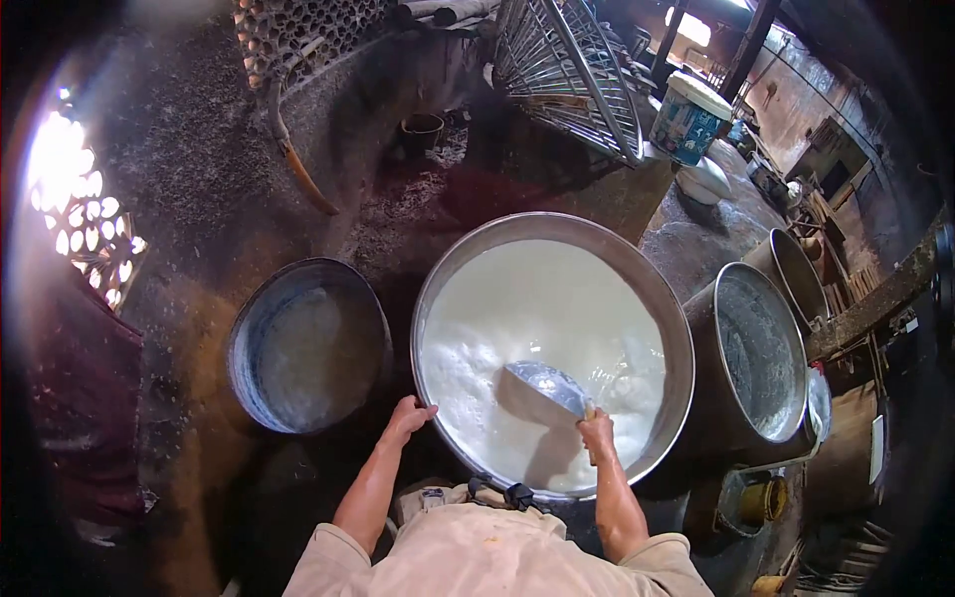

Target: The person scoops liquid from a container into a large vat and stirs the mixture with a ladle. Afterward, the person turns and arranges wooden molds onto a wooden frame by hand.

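Observation:
A wide metal pot [680, 328] full of white, milky liquid [537, 298] stands right in front of me. Foam covers part of the liquid's near and left surface. My right hand [597, 432] is closed around the short handle of a large metal ladle [547, 384]. The ladle's bowl lies at the liquid's surface, left of that hand, and its underside is hidden. At the pot's near left edge, my left hand [406, 419] grips the rim, with its fingertips at the lip.
To the left stands a metal tub [313, 348] with a little cloudy content. Two more big metal vessels stand at right, the nearer one [761, 348] whitish inside. A metal rack [572, 80] and a blue-labelled bucket [688, 119] are behind. A yellow container [764, 499] sits low right.

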Demonstrator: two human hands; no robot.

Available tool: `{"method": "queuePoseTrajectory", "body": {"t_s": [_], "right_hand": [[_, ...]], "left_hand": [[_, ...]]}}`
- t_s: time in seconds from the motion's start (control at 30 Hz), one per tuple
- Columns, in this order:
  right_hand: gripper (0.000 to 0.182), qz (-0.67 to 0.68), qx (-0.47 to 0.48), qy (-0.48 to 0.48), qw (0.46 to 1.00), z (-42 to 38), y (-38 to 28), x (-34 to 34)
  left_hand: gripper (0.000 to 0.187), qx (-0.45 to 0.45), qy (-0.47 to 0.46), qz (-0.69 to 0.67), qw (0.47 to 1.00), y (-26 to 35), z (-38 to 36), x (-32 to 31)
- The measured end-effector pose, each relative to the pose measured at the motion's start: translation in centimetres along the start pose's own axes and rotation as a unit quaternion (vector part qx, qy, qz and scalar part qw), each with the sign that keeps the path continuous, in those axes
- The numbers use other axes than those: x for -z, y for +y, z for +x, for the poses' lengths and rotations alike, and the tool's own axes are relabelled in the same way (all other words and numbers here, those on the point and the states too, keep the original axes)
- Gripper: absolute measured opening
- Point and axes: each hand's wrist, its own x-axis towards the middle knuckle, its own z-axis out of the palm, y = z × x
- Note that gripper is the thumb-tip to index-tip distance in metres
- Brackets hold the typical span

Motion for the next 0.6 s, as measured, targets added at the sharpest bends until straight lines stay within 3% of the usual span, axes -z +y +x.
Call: {"method": "queuePoseTrajectory", "body": {"t_s": [0.37,0.53,0.6], "right_hand": [[0.032,0.078,0.017,-0.072,0.994,-8.6,-5.8,-6.7],[0.035,0.156,0.007,-0.117,0.981,-10.9,-10.6,-3.7],[0.043,0.041,0.037,-0.098,0.994,-11.2,-14.8,-0.4]], "left_hand": [[0.040,-0.041,-0.067,-0.037,0.996,-1.3,2.3,0.5],[0.045,-0.074,-0.088,0.007,0.993,-1.3,2.8,0.9],[0.048,-0.082,-0.119,-0.045,0.988,-0.9,2.4,1.0]]}}
